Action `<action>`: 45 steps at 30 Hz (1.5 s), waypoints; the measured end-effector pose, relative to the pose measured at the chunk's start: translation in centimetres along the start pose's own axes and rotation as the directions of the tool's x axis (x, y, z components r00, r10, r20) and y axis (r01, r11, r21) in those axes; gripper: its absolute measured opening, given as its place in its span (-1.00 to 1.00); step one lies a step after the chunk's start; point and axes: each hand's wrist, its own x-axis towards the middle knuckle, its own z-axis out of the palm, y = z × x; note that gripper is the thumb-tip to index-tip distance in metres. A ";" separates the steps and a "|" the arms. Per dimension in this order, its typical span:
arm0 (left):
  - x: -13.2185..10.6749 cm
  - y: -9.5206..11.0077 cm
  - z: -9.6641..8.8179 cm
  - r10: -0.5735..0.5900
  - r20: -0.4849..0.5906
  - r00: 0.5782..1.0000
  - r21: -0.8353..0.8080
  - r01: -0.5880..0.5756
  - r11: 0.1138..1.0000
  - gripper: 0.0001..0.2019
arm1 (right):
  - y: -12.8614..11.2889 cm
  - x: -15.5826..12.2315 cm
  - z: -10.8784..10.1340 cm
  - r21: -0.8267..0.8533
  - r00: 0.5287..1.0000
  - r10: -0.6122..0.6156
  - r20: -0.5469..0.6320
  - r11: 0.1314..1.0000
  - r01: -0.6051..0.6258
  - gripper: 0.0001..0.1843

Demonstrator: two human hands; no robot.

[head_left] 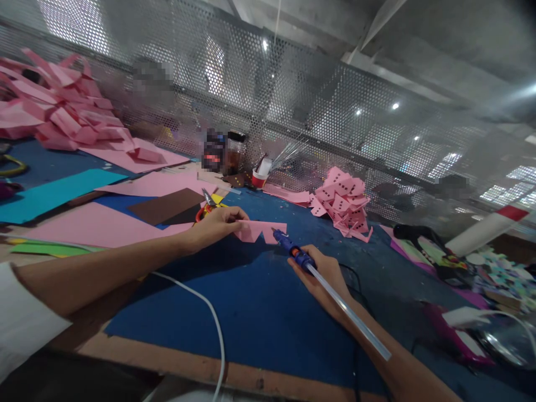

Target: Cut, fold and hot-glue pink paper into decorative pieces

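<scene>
Pinched in my left hand (220, 226) is a pink paper strip (251, 230) with notches cut along its lower edge, held above the blue tabletop. My right hand (320, 273) is wrapped round a blue hot glue gun (295, 250). A long clear glue stick (349, 310) juts out of its back end towards me. The gun's nozzle is at the right part of the strip; whether it touches cannot be made out. Scissors (206, 207) with red and yellow handles lie just behind my left hand.
Pink folded strips (71, 106) are heaped at the far left, dotted pink pieces (341, 201) at centre right. Coloured sheets (96, 223) lie left. A white cable (215, 318) crosses the front edge. A red-white cup (259, 177) stands before a perforated metal screen (293, 95).
</scene>
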 end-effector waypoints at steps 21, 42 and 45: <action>0.0 -0.2 0.1 -0.020 0.039 0.999 -0.081 0.023 0.996 -0.83 | 1.4 -0.2 0.7 -0.019 0.999 -0.050 0.002 0.999 0.050 -0.77; 0.0 -0.1 0.0 -0.021 0.031 0.999 -0.048 0.023 0.999 -0.80 | 1.5 -0.2 0.7 -0.108 0.998 -0.059 0.002 0.992 0.059 -0.81; 0.0 -0.1 0.1 -0.026 0.035 0.999 -0.059 0.028 0.998 -0.80 | 1.5 -0.2 0.7 -0.124 0.998 -0.067 0.006 0.990 0.067 -0.81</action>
